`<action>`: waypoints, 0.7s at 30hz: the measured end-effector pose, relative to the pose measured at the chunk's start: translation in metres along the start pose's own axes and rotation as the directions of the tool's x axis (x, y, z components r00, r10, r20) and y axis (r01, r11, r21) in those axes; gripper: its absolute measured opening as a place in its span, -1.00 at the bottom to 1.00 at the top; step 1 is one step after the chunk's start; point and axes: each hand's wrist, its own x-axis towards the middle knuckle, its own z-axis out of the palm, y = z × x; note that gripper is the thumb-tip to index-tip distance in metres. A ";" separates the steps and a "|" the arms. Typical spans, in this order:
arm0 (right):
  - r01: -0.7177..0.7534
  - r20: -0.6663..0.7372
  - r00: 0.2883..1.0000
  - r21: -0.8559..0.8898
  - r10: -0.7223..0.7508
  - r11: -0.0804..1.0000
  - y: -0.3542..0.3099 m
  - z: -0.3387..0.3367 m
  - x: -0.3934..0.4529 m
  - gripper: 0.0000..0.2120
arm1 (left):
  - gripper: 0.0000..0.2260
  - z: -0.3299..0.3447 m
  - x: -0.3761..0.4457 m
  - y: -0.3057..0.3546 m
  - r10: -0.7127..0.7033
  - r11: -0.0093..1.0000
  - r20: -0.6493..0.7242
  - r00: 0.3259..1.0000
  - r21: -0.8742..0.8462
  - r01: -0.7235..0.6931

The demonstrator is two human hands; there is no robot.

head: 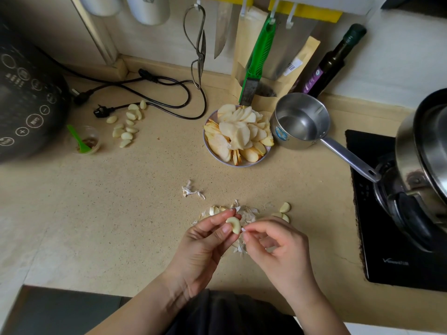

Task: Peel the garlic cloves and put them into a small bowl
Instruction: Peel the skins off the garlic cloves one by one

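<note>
Fingers [228,228] of the left hand [205,240] pinch a nearly bare garlic clove [235,224], long axis upright; right hand [278,245], just beside, pinches a skin scrap [243,229] at its lower end.

Both forearms reach forward — the hands nearly meeting. The left hand [205,240] pinches with thumb and fingertips curled; the right hand [278,247] curls its fingers, thumb and forefinger pinched.
</note>
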 end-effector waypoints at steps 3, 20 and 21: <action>0.012 0.010 1.000 -0.078 -0.012 0.997 -0.001 0.002 0.000 -0.96 | -0.77 0.000 0.000 -0.001 0.025 0.999 -0.003 1.000 0.031 -0.024; 0.098 0.050 0.994 -0.028 -0.096 0.995 -0.005 0.001 0.004 -0.85 | -0.78 -0.001 0.001 -0.003 0.009 0.996 -0.003 1.000 0.091 -0.009; 0.121 0.047 0.992 -0.083 -0.118 0.989 -0.005 0.000 0.005 -0.87 | -0.78 -0.002 0.001 -0.002 0.001 0.994 -0.003 1.000 0.110 0.000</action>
